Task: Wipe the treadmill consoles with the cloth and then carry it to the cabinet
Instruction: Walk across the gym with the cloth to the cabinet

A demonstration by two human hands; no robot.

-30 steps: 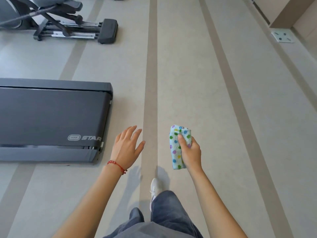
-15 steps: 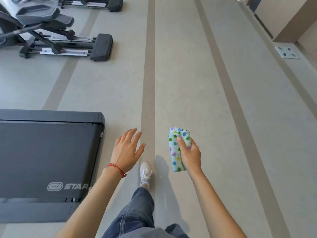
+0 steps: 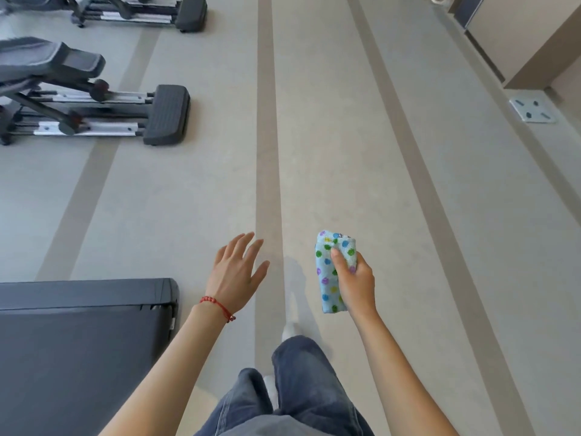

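The right hand [image 3: 356, 283] grips the folded cloth [image 3: 330, 278] round its middle; soft and light, it likely needs little squeeze; the left hand [image 3: 234, 275] hangs spread, holding nothing.

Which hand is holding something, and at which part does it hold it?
The right hand grips the folded dotted cloth along its right side. The left hand holds nothing.

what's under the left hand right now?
Only bare floor and one of its darker stripes lie below the open left hand, which hovers without touching anything. The treadmill sits beside it. The palm side is hidden.
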